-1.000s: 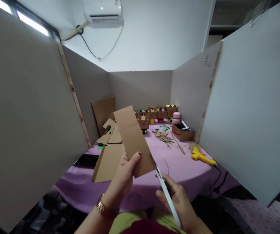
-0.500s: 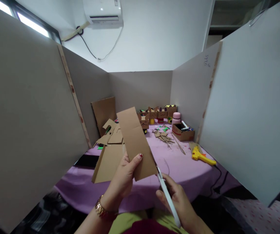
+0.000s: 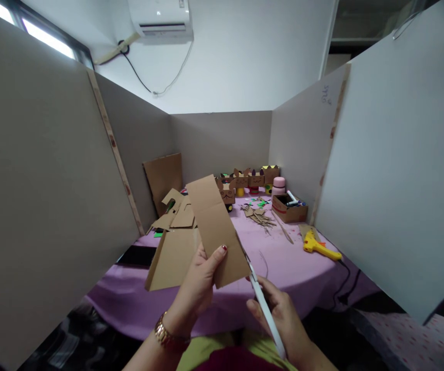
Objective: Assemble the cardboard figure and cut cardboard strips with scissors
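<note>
A long piece of brown cardboard (image 3: 219,226) is held up at a slant over the front of the table. My left hand (image 3: 205,268) grips its lower left part, thumb on the near face. White-handled scissors (image 3: 265,309) are in my right hand (image 3: 278,312), whose fingers curl around the handles. The blades lie along the cardboard's lower right edge and are partly hidden behind it. Behind my left hand, a folded cardboard sheet (image 3: 173,257) rests on the purple tablecloth (image 3: 222,309).
Cardboard offcuts (image 3: 259,216) and green scraps lie mid-table. Decorated cardboard figures (image 3: 241,180) stand at the back beside a pink bottle (image 3: 278,185). To the right are a box of pens (image 3: 289,208) and a yellow glue gun (image 3: 320,248). A dark flat object (image 3: 136,256) lies left.
The cardboard has shifted slightly down and right in my left hand. The scissor blades now reach a little farther up along its right edge. Both grips are kept.
</note>
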